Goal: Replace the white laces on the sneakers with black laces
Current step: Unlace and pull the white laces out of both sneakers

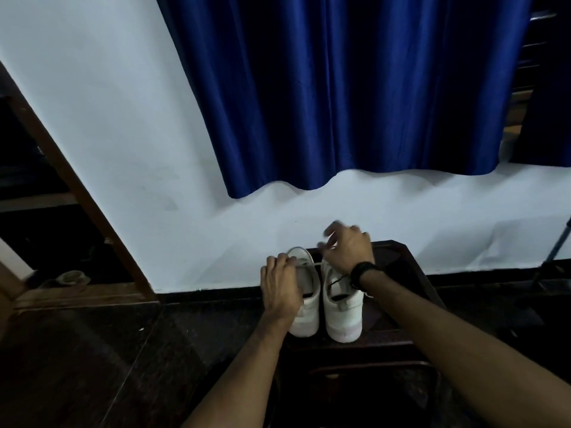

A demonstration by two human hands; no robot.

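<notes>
Two white sneakers stand side by side on a dark stool (pixel 398 264), heels toward me. My left hand (pixel 282 285) rests over the left sneaker (pixel 307 316) with fingers curled on its tongue area. A white lace (pixel 309 266) runs taut from there to my right hand (pixel 347 250), which pinches it above the right sneaker (pixel 341 316). A black lace (pixel 338 281) shows in the right sneaker near my wrist.
The stool stands against a white wall under a blue curtain (pixel 355 88). A dark glossy floor (pixel 92 366) spreads to the left, with a wooden door frame (pixel 77 193) and a tripod leg (pixel 556 248) at the far right.
</notes>
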